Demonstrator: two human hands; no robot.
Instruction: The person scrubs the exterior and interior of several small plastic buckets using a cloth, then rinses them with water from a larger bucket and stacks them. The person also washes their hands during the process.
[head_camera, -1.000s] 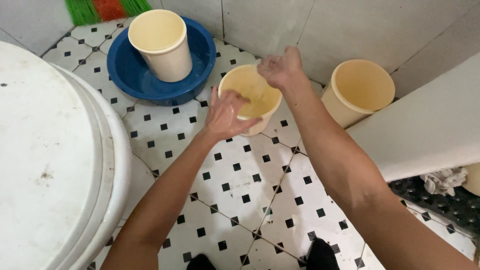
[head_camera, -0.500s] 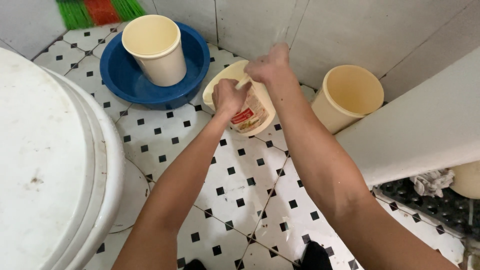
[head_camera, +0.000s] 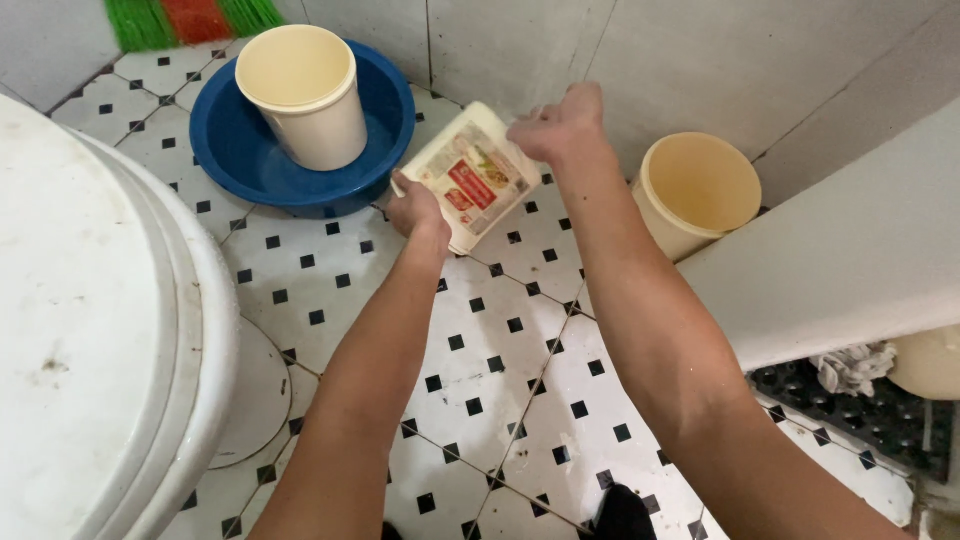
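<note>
Both hands are gripping a cream tub (head_camera: 470, 178) and holding it up off the tiled floor (head_camera: 480, 360), tipped on its side so its labelled wall is facing up and its mouth is pointing toward the blue basin (head_camera: 230, 150). The left hand (head_camera: 418, 212) is clasping the tub's lower edge from beneath, and the right hand (head_camera: 560, 125) is pinching the upper rim, fingers curled over it. Judging by that tilt, the tub is being emptied or turned over, though no water is visibly pouring, so I cannot tell whether anything is left inside. A second tub (head_camera: 300, 95) is standing upright in the basin just beyond the left hand, and a third (head_camera: 695, 195) is sitting on the floor to the right of the right forearm, untouched.
</note>
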